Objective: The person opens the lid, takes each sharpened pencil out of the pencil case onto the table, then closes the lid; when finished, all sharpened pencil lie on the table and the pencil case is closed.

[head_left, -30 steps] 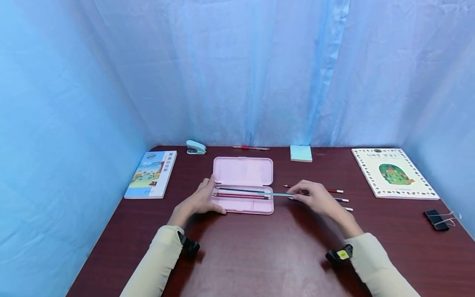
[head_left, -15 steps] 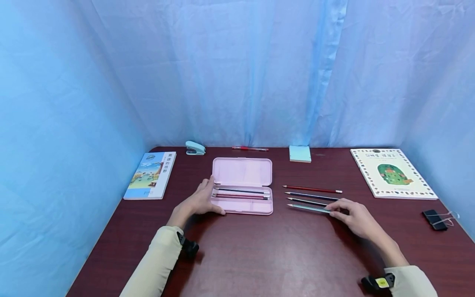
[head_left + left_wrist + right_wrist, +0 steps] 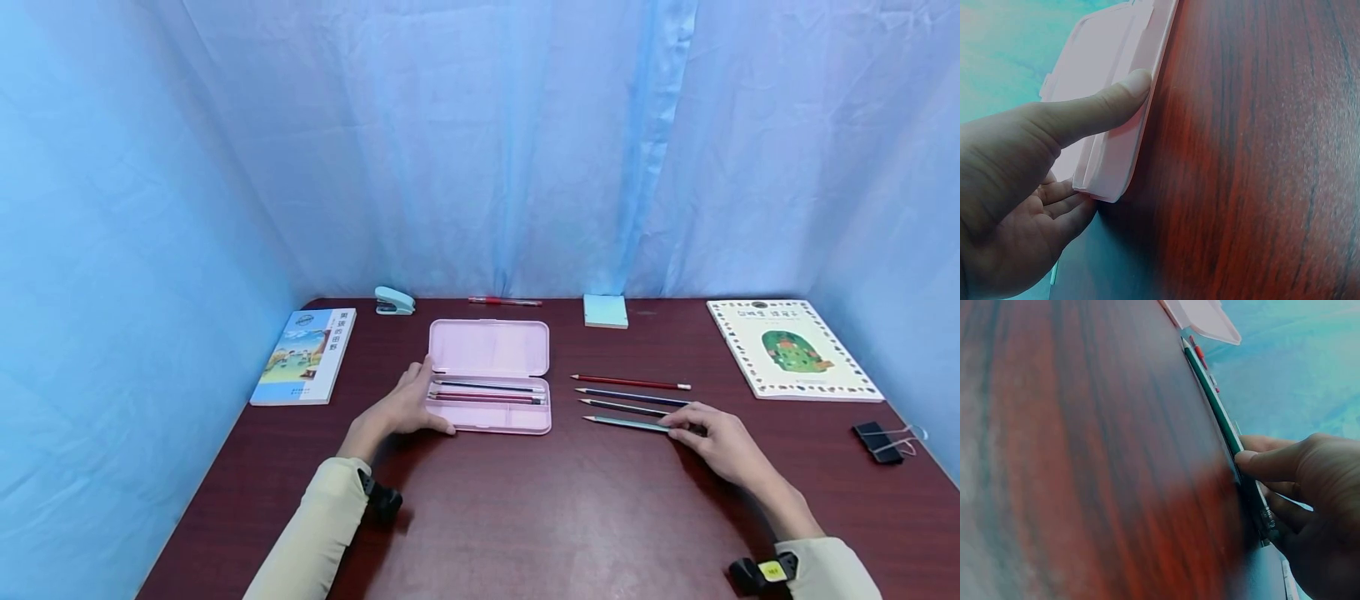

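Note:
The pink pencil case (image 3: 491, 415) lies open at mid-table with its lid (image 3: 489, 347) tipped back. A dark pencil (image 3: 487, 386) and a dark-red pencil (image 3: 487, 398) lie in its rear compartment. My left hand (image 3: 403, 404) holds the case's left end, thumb at the front edge, fingers round the end in the left wrist view. To the right, my right hand (image 3: 712, 435) pinches a green pencil (image 3: 626, 422) near its rear end, tip pointing left. Behind it lie a black pencil (image 3: 622, 407), a dark blue pencil (image 3: 630, 396) and a red pencil (image 3: 630, 382), roughly parallel.
Along the back stand a light-blue stapler (image 3: 394, 301), a red pen (image 3: 505, 301) and a sticky-note pad (image 3: 605, 311). A book (image 3: 303, 357) lies at left, another book (image 3: 795, 350) at right. A black binder clip (image 3: 879, 442) sits near the right edge.
My right hand has moved right with the green pencil, from the case to the front of the row of pencils, then slightly nearer me. My left hand has stayed on the case.

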`<state>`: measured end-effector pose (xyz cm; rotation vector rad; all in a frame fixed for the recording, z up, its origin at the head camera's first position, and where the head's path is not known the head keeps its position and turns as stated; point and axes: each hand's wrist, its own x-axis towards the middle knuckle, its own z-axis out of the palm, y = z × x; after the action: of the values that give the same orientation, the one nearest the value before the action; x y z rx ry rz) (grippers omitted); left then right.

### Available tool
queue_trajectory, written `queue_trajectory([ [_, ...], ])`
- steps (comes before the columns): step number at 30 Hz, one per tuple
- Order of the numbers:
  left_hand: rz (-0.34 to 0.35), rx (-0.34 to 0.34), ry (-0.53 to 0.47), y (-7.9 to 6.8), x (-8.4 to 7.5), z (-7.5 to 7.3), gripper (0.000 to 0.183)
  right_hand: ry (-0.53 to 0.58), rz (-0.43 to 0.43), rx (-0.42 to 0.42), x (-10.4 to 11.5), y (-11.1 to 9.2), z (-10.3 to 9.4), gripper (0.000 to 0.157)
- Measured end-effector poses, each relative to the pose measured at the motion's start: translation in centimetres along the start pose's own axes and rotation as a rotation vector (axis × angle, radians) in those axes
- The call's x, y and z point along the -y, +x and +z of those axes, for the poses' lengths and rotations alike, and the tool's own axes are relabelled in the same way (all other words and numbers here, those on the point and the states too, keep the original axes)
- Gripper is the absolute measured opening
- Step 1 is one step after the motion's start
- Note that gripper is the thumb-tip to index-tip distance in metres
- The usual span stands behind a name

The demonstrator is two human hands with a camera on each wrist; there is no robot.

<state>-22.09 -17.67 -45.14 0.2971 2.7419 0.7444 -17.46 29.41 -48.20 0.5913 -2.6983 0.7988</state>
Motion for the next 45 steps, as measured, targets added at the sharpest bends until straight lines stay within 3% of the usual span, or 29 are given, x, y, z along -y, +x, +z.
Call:
queue_trajectory([
  [8,-0.006,0.004,-0.002,-0.2,0.0,0.0,0.127,-0.054,-0.062,-0.016,0.3,0.1,0.1,0.024],
  [15,-0.003,-0.003,-0.001,-0.1,0.0,0.0,0.128,-0.021,-0.135,0.007,3.7,3.0,0.8,0.023],
  [22,0.002,-0.002,0.004,0.1,0.0,0.0,0.128,0.101,-0.202,0.1,8.9,8.0,4.2,0.023],
  [29,0.005,-0.007,0.002,0.2,0.0,-0.1,0.127,0.117,-0.227,0.255,12.9,11.2,8.3,0.026],
  [37,0.002,-0.01,-0.01,0.1,0.0,-0.1,0.129,-0.021,-0.236,0.359,14.2,12.4,9.9,0.034],
  [45,0.013,-0.011,-0.006,-0.1,-0.1,0.0,0.128,0.039,-0.274,0.386,14.0,13.1,10.0,0.02],
])
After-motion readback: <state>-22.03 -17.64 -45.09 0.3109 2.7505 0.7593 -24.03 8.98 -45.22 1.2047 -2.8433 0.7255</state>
